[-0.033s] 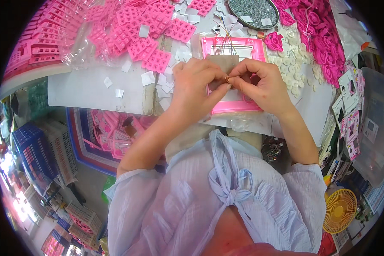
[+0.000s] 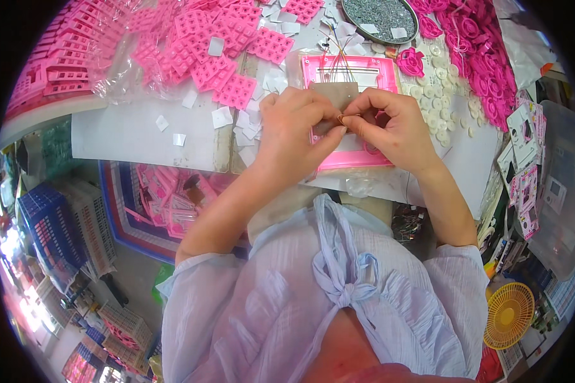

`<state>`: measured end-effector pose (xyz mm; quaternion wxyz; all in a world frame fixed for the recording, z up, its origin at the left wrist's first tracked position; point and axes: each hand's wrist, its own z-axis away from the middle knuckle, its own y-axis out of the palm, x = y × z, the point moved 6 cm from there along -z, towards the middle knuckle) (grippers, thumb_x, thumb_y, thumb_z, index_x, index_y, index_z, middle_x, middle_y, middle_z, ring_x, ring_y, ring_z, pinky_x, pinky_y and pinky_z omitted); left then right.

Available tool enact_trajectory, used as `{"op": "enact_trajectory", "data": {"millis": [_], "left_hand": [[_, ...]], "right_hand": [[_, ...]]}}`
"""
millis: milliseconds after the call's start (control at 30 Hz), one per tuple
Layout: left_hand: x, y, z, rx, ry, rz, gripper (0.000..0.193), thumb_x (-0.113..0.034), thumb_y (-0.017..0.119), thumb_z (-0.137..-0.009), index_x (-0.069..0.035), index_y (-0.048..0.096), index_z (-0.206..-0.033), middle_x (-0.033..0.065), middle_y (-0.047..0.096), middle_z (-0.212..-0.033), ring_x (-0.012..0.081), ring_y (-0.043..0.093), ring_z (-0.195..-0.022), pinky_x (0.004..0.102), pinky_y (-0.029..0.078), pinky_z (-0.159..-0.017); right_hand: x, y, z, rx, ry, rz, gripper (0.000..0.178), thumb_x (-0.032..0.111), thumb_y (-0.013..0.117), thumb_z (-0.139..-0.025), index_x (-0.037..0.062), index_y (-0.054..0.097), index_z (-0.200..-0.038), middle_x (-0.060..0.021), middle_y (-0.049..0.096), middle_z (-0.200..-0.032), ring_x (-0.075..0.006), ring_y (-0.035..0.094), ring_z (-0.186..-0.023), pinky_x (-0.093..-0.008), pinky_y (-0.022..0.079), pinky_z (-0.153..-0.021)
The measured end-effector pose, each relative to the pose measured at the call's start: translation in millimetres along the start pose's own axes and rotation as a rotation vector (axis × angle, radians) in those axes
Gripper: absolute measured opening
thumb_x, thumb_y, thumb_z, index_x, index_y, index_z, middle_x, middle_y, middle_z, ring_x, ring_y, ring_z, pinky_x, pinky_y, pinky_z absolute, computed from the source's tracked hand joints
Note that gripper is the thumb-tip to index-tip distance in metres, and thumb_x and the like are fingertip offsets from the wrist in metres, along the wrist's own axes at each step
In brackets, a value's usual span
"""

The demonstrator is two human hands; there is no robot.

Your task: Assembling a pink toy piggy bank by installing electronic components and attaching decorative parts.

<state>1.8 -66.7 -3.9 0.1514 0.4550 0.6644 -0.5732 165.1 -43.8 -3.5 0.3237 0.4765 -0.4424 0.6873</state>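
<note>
My left hand (image 2: 294, 131) and my right hand (image 2: 393, 131) meet over a pink plastic frame (image 2: 357, 159) on the table. Their fingertips are pinched together on a thin wire (image 2: 346, 119), whose ends are hidden by the fingers. Just beyond the fingertips, a brownish-grey circuit board (image 2: 332, 91) sits over the frame. Several thin coloured wires (image 2: 338, 67) rise from its far edge. Part of the frame's inside is covered by my hands.
Pink keypad pieces (image 2: 236, 91) are heaped at the back left, with white squares (image 2: 222, 117) scattered about. A dish of small metal parts (image 2: 380, 22), white discs (image 2: 437, 105) and magenta loops (image 2: 479, 57) lie at the right. A crate (image 2: 124, 217) of pink parts stands below the left edge.
</note>
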Motion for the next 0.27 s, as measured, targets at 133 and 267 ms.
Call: {"op": "enact_trajectory", "data": {"millis": [133, 267], "left_hand": [[-1.9, 0.9, 1.0, 0.002, -0.026, -0.005, 0.016, -0.012, 0.079, -0.076, -0.01, 0.07, -0.089, 0.001, 0.068, -0.095, 0.0197, 0.061, -0.094, 0.0386, 0.034, -0.086], [4.4, 3.8, 2.1, 0.06, -0.109, 0.049, 0.015, -0.012, 0.077, -0.076, -0.01, 0.069, -0.089, 0.0009, 0.068, -0.095, 0.02, 0.061, -0.094, 0.0386, 0.034, -0.087]], "right_hand": [[-3.2, 1.1, 3.9, -0.028, 0.049, -0.062, 0.008, 0.007, 0.074, -0.086, 0.0, 0.07, -0.087, 0.0028, 0.059, -0.065, -0.0019, 0.047, -0.057, -0.0228, 0.036, -0.051], [-2.9, 2.1, 4.3, -0.003, 0.056, -0.089, 0.007, 0.006, 0.074, -0.087, 0.0001, 0.07, -0.088, 0.0029, 0.06, -0.066, -0.0019, 0.048, -0.057, -0.0222, 0.037, -0.05]]}}
